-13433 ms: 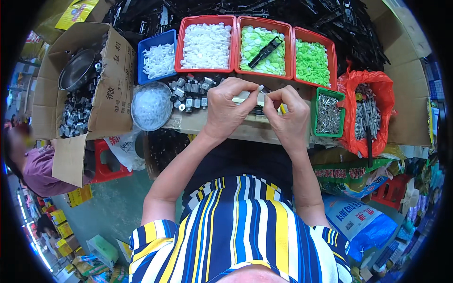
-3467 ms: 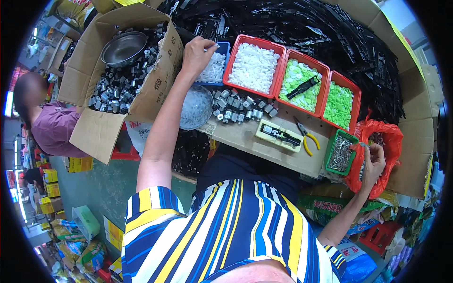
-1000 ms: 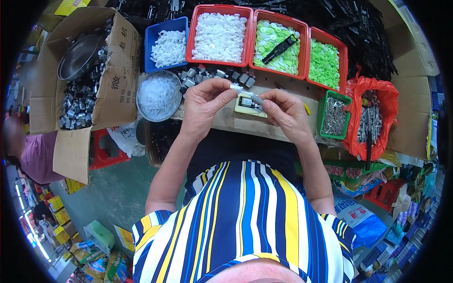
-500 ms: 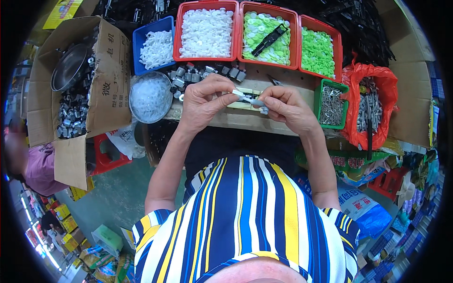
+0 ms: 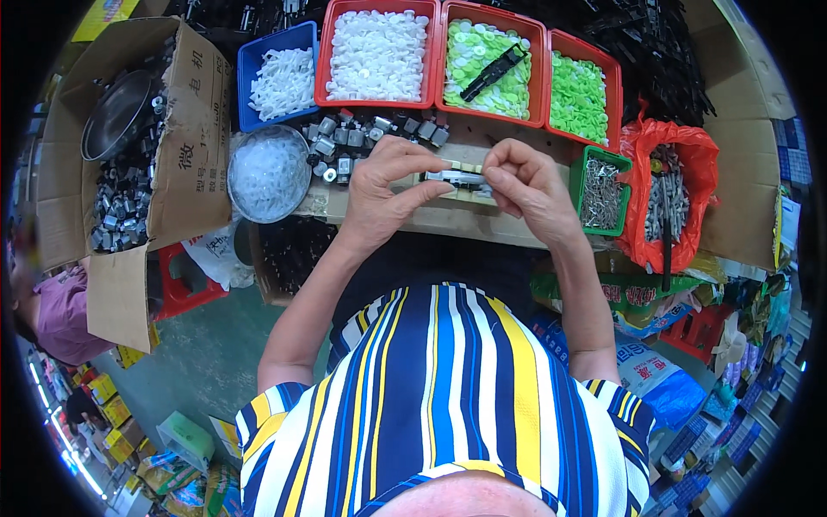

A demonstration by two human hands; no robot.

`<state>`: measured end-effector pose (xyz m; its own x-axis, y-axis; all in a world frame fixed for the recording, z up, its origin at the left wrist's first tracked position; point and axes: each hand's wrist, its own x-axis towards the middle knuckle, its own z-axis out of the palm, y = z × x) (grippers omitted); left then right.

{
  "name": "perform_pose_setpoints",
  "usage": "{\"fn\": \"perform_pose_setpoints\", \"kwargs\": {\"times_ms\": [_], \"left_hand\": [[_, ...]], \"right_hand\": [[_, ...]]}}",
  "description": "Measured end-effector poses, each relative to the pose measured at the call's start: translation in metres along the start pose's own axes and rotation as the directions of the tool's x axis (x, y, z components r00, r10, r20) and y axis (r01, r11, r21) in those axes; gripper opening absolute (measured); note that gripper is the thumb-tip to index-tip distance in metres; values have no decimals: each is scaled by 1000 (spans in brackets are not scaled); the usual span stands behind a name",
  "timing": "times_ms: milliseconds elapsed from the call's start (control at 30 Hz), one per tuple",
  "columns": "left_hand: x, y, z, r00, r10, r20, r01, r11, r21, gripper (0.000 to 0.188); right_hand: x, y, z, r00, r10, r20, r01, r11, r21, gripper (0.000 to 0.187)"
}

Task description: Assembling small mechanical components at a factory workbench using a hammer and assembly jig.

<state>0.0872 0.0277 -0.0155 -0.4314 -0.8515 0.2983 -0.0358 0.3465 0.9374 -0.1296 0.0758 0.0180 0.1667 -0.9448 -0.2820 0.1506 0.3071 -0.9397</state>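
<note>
A small assembly with black, white and grey parts lies in a pale yellow fixture on the bench before me. At its left end is my left hand, thumb and forefinger apart on either side of it with nothing pinched. My right hand is at the other end, its thumb and fingers drawn together. Whatever sits in that pinch is hidden by the fingertips. Small motors lie loose beyond my left hand. A green tray of metal pins stands right of my right hand.
Along the back stand a blue bin of white parts and red bins of white and green discs. A clear bowl and a carton of motors are left. A red bag of metal parts is right.
A white piece was pinched in my left fingers and a grey one in my right. Now the left thumb and forefinger have parted, and the white piece seems to lie along the assembly.
</note>
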Motion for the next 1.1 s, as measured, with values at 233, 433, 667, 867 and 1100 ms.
{"fn": "perform_pose_setpoints", "kwargs": {"times_ms": [233, 433, 667, 867, 1100], "left_hand": [[4, -5, 10, 983, 143, 117, -179, 892, 414, 34], [8, -7, 26, 968, 172, 181, -241, 831, 502, 30], [7, -12, 33, 963, 161, 217, -251, 831, 497, 29], [7, -12, 36, 968, 156, 197, -235, 841, 488, 28], [11, -21, 50, 937, 246, 247, -336, 830, 446, 15]], "right_hand": [[-8, 11, -45, 997, 2, -80, -20, 975, -222, 17], [-10, 22, -47, 996, 4, -92, -30, 961, -275, 16], [-4, 45, -46, 996, -14, -90, -10, 967, -254, 14], [-3, 48, -41, 992, -45, -119, 7, 953, -304, 15], [-7, 36, -36, 979, -134, -154, 1, 758, -652, 20]]}}
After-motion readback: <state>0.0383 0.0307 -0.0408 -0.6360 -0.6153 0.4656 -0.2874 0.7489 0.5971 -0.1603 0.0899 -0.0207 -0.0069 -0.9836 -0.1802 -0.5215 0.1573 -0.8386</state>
